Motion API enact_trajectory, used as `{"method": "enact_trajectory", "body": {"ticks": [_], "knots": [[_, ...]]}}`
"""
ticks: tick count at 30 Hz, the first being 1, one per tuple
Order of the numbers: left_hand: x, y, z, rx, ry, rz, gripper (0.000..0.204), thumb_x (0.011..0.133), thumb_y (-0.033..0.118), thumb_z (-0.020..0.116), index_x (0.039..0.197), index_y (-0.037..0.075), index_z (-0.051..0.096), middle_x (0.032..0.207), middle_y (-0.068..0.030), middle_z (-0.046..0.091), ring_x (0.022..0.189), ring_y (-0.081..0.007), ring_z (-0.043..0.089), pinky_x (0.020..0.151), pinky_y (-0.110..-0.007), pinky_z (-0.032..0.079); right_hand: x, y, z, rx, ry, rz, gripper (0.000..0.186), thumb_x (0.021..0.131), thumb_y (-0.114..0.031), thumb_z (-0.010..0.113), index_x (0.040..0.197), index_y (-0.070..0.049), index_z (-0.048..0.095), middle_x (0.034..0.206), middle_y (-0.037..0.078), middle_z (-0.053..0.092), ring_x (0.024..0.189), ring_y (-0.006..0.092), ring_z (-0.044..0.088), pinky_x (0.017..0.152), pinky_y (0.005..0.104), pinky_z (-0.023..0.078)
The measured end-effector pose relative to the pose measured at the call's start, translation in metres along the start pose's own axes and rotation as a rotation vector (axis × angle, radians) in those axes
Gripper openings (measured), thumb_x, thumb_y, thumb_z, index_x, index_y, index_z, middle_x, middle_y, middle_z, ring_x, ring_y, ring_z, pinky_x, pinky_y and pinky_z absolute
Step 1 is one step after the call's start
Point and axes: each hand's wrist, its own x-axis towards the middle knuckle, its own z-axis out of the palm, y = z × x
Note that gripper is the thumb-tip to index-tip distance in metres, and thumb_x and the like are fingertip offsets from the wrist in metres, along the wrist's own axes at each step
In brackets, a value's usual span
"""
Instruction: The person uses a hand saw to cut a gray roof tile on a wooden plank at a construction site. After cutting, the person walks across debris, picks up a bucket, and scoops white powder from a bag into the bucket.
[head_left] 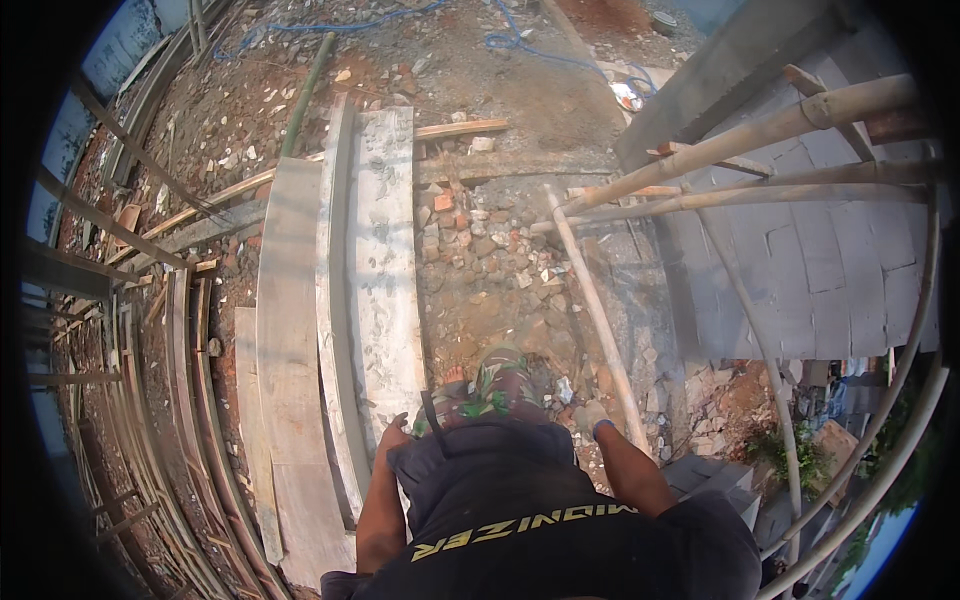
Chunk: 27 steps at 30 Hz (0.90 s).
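From below, my left hand [394,432] hangs beside my dark clothing at the edge of a long pale plank [382,250] with grey smears, its fingers loosely curled and partly in shadow. On the other side my right hand [607,437] is beside a leaning bamboo pole [590,300]; something bluish-grey shows at its fingers, too small to make out, and I cannot tell if it touches the pole. My camouflage-clad legs [510,385] stand on rubble between them.
More boards [185,390] lie on the left. Bamboo scaffolding [760,195] crosses in front of a grey block wall [820,280] and concrete column [700,110] at right. A blue hose [500,40] lies on broken bricks and dirt ahead.
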Motion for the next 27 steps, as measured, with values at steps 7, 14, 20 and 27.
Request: {"method": "enact_trajectory", "body": {"ticks": [7,14,20,27], "knots": [[0.146,0.144,-0.143,-0.552,0.062,-0.378,0.068,0.096,0.035,0.057,0.157,0.014,0.037,0.155,-0.0114,0.048,0.135,-0.0352,0.052,0.106,-0.060,0.042,0.081,0.005,0.003,0.171,-0.415,0.189,0.027,0.095,-0.023,0.056,0.108,-0.008,0.074,0.099,0.018,0.075,0.084,0.0280,0.074,0.072,0.0408,0.056],[0.268,0.340,-0.230,-0.481,0.043,-0.441,0.063,0.102,0.041,0.047,0.159,0.017,0.034,0.162,-0.0096,0.037,0.141,-0.0343,0.045,0.106,-0.067,0.037,0.237,-0.254,-0.148,-0.333,-0.333,-0.558,0.041,0.101,-0.038,0.051,0.120,-0.008,0.071,0.104,0.017,0.074,0.097,0.0267,0.071,0.081,0.0425,0.051],[0.335,0.527,-0.251,-0.398,-0.011,-0.060,0.072,0.101,0.049,0.054,0.159,0.012,0.035,0.160,-0.0128,0.041,0.143,-0.0336,0.044,0.113,-0.059,0.036,0.365,-0.506,-0.308,0.703,-0.384,-0.068,0.048,0.101,-0.041,0.058,0.139,-0.011,0.059,0.112,0.010,0.071,0.096,0.0203,0.069,0.076,0.0396,0.055],[0.430,0.602,-0.215,-0.838,-0.681,-0.263,0.080,0.100,0.059,0.052,0.162,0.013,0.030,0.162,-0.0142,0.037,0.144,-0.0314,0.043,0.117,-0.056,0.034,0.515,-0.622,-0.406,0.665,-0.258,-0.298,0.038,0.097,-0.030,0.065,0.125,-0.004,0.068,0.108,0.013,0.075,0.094,0.0258,0.072,0.079,0.0395,0.056]]}}
